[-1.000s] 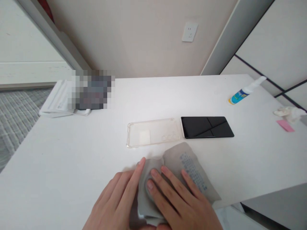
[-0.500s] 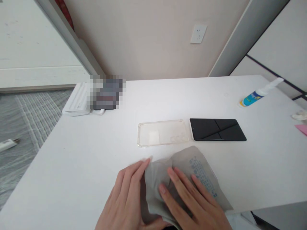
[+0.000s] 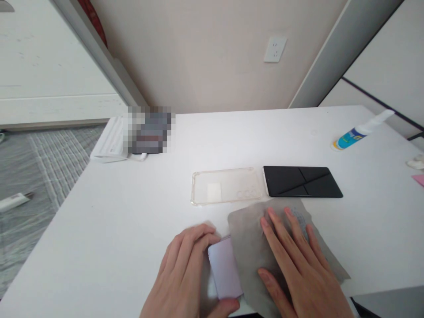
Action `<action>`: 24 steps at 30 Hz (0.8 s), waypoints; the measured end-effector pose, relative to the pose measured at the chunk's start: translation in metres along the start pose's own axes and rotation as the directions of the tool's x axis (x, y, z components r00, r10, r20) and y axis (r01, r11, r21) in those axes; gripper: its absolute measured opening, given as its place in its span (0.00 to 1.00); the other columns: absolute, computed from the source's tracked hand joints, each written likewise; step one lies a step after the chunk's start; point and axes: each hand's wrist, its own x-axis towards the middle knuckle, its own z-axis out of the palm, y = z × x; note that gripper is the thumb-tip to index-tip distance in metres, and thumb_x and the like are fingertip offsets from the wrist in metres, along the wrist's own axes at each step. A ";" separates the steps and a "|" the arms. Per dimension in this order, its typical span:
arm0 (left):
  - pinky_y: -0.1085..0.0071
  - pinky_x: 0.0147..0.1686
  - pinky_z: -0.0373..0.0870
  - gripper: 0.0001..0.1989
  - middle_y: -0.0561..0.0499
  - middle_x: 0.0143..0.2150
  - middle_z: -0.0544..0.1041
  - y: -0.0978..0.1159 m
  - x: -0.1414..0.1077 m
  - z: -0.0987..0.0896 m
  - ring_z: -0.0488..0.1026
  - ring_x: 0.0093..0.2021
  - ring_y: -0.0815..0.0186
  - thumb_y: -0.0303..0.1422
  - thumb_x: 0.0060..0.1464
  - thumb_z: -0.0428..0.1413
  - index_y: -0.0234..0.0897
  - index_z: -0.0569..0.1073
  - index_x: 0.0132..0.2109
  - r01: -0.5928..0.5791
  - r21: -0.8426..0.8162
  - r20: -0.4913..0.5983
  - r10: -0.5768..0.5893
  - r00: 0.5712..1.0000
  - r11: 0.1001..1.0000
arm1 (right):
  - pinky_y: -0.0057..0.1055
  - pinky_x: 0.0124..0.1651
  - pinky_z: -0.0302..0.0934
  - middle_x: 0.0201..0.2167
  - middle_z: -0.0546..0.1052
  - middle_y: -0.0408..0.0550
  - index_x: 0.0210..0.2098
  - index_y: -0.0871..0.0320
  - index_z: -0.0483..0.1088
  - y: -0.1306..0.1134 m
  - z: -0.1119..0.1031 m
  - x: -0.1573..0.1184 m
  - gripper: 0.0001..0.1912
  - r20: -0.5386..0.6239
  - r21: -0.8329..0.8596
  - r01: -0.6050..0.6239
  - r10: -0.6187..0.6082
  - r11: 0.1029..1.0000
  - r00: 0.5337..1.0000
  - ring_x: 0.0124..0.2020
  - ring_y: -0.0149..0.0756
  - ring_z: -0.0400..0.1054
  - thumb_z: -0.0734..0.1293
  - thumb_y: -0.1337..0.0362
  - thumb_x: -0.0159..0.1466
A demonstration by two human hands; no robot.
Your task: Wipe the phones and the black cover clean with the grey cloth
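Observation:
My left hand (image 3: 185,269) curls around the left end of a flat lilac object (image 3: 225,267) with rounded corners, fingertips at its far edge and thumb at its near edge. A grey cloth (image 3: 248,234) with blue print covers the right part of that object. On top of the cloth lies my right hand (image 3: 294,265), its fingers stretched out and spread, pressing down. Beyond the cloth, a clear phone case (image 3: 228,185) lies flat. Beside the case is a black-screened phone (image 3: 304,182), face up. What the lilac object is, I cannot tell.
A small bottle with a white nozzle (image 3: 351,138) stands at the right of the white table (image 3: 132,229). White folded material (image 3: 111,140) and a blurred-out dark item (image 3: 152,132) lie at the back left. A pink piece (image 3: 419,179) shows at the right edge.
My right hand and the cloth have slid right and away from me, uncovering the lilac object's left part. My left hand stays at its left end, with a slight shift.

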 end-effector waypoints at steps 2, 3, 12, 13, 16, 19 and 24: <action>0.47 0.57 0.81 0.35 0.43 0.57 0.79 0.003 0.001 0.004 0.81 0.56 0.51 0.35 0.50 0.70 0.43 0.64 0.61 -0.001 -0.074 -0.012 0.000 1.000 0.997 | 0.51 0.79 0.32 0.75 0.59 0.65 0.71 0.75 0.60 0.000 -0.002 0.002 0.31 -0.024 0.023 -0.018 0.019 1.000 1.000 0.81 0.57 0.36 0.59 0.59 0.75; 0.46 0.61 0.78 0.30 0.46 0.54 0.81 0.004 0.002 0.006 0.82 0.54 0.54 0.34 0.52 0.68 0.44 0.64 0.58 -0.003 -0.121 -0.021 0.000 1.000 0.993 | 0.51 0.79 0.32 0.75 0.59 0.65 0.70 0.75 0.61 0.001 -0.004 0.003 0.30 -0.043 0.041 -0.029 0.030 0.999 0.999 0.81 0.59 0.36 0.60 0.60 0.75; 0.68 0.66 0.69 0.17 0.55 0.51 0.87 0.004 -0.004 0.008 0.85 0.50 0.67 0.28 0.64 0.52 0.44 0.71 0.58 -0.244 -0.098 -0.036 0.241 0.970 0.965 | 0.50 0.81 0.33 0.53 0.84 0.49 0.55 0.59 0.77 -0.035 -0.007 0.024 0.24 -0.287 0.122 0.010 0.026 0.992 0.958 0.79 0.44 0.46 0.54 0.54 0.81; 0.67 0.66 0.70 0.16 0.53 0.50 0.87 0.001 -0.006 0.008 0.86 0.49 0.65 0.28 0.64 0.51 0.43 0.74 0.56 -0.256 -0.078 -0.036 0.254 0.967 0.964 | 0.47 0.81 0.33 0.53 0.84 0.41 0.53 0.53 0.79 -0.045 -0.003 0.028 0.23 -0.329 0.128 0.034 0.010 0.991 0.944 0.78 0.37 0.51 0.53 0.56 0.82; 0.66 0.66 0.69 0.15 0.55 0.45 0.88 -0.005 -0.007 0.009 0.86 0.46 0.64 0.26 0.66 0.47 0.44 0.78 0.46 -0.296 -0.037 -0.010 0.296 0.955 0.955 | 0.34 0.79 0.43 0.49 0.85 0.29 0.44 0.46 0.81 -0.053 0.001 0.038 0.24 -0.458 0.173 0.034 0.050 0.984 0.888 0.65 0.26 0.71 0.54 0.66 0.81; 0.67 0.66 0.66 0.16 0.53 0.46 0.88 -0.002 -0.003 0.009 0.86 0.47 0.67 0.23 0.66 0.46 0.40 0.78 0.46 -0.339 0.006 -0.028 0.339 0.940 0.941 | 0.34 0.76 0.48 0.49 0.86 0.44 0.48 0.57 0.80 -0.033 -0.006 0.042 0.27 -0.367 0.242 -0.027 0.117 0.970 0.923 0.59 0.36 0.78 0.51 0.54 0.82; 0.65 0.62 0.75 0.18 0.55 0.46 0.88 0.005 -0.006 0.009 0.86 0.46 0.64 0.23 0.63 0.50 0.41 0.78 0.54 -0.283 -0.056 -0.103 0.276 0.956 0.958 | 0.36 0.77 0.46 0.47 0.86 0.42 0.46 0.56 0.80 -0.030 -0.012 0.042 0.22 -0.343 0.244 -0.032 0.117 0.969 0.932 0.59 0.38 0.78 0.54 0.63 0.79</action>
